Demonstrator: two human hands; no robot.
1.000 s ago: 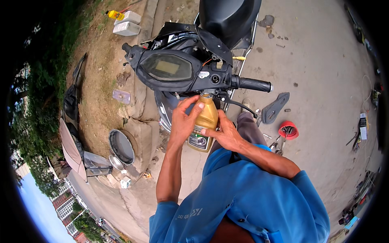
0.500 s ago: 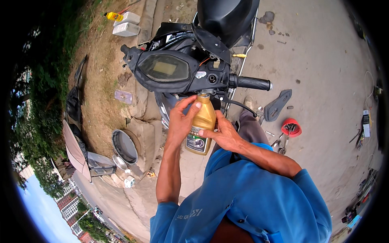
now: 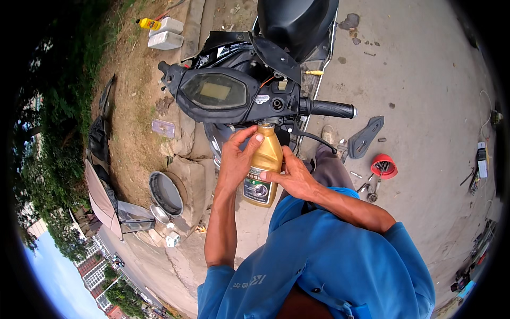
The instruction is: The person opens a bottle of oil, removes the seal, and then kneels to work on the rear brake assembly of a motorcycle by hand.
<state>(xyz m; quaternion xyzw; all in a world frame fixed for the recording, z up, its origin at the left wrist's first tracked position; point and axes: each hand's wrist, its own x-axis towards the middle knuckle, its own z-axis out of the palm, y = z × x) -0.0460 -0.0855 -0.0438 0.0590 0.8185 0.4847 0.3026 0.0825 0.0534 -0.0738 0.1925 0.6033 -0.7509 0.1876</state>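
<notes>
Between my two hands stands a gold plastic oil bottle [image 3: 267, 152], upright, with its neck uncapped and a dark label low on its front. My left hand [image 3: 237, 156] grips it from the left, thumb and fingers up near the neck. On the other side, my right hand [image 3: 295, 173] wraps the lower body, its thumb across the front above the label. Just beyond the bottle are the handlebars of a black scooter [image 3: 265, 101], with a dashboard display [image 3: 214, 91], a brake lever and a right handgrip [image 3: 332, 109].
Right of the scooter, a grey plastic panel [image 3: 365, 137] and a red bowl of tools [image 3: 383, 166] lie on the concrete. At the left are a round grey basin [image 3: 166, 193], white blocks [image 3: 166, 41] and a yellow bottle [image 3: 149, 24]. A yellow-handled tool [image 3: 314, 73] rests on the scooter's side.
Both hands keep the same hold on the bottle. The surroundings have shifted very slightly in the view; nothing was taken up or let go.
</notes>
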